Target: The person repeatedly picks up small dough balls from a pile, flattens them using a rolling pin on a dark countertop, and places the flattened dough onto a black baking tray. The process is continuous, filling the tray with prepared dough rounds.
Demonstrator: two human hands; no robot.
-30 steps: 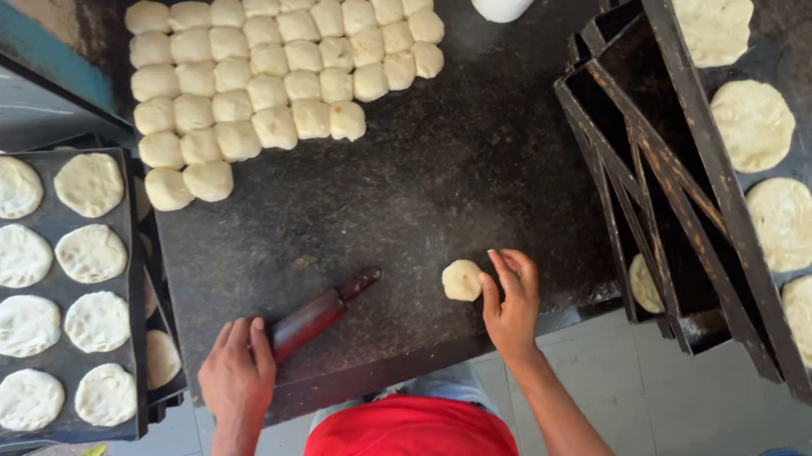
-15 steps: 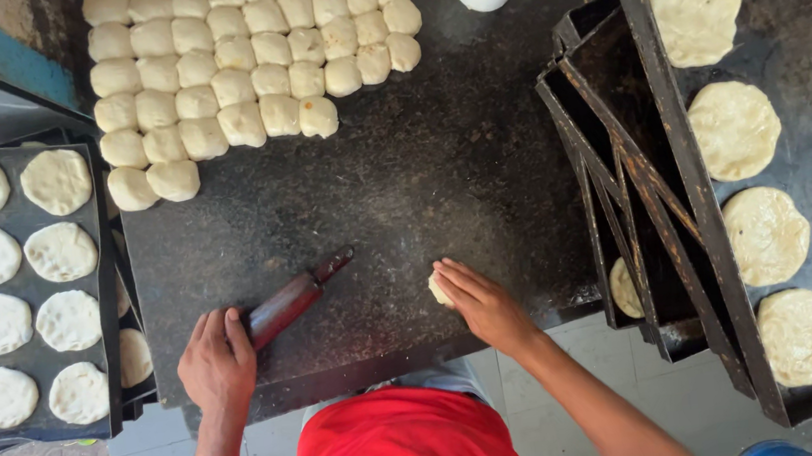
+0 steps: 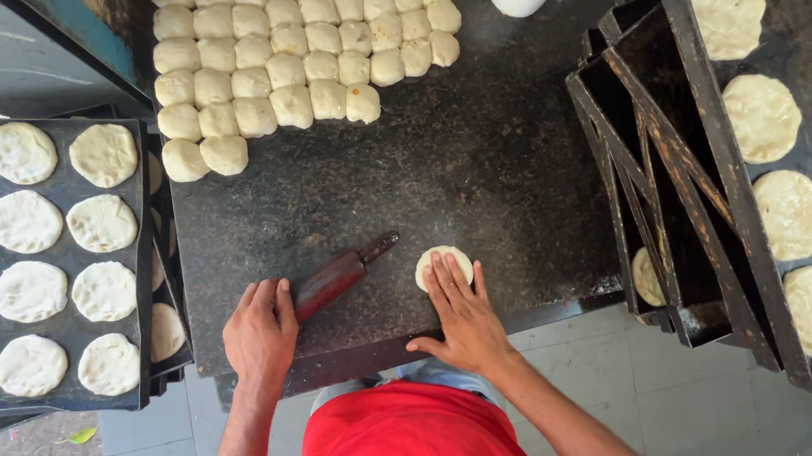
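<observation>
Near the tabletop [image 3: 478,150] front edge: right hand [image 3: 466,317], fingers spread flat, pressing one dough disc [image 3: 442,259]; left hand [image 3: 261,334], fingers together, on rolling pin [image 3: 341,275]. Left tray [image 3: 146,285] filled with flattened rounds, right tray [image 3: 707,126] seemingly part-filled. Dough balls [image 3: 297,53] at far edge unflattened.

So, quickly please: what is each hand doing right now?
Left hand: resting on the rolling pin, fingers not curled round it.
Right hand: open, flat, pressing the dough disc.
</observation>
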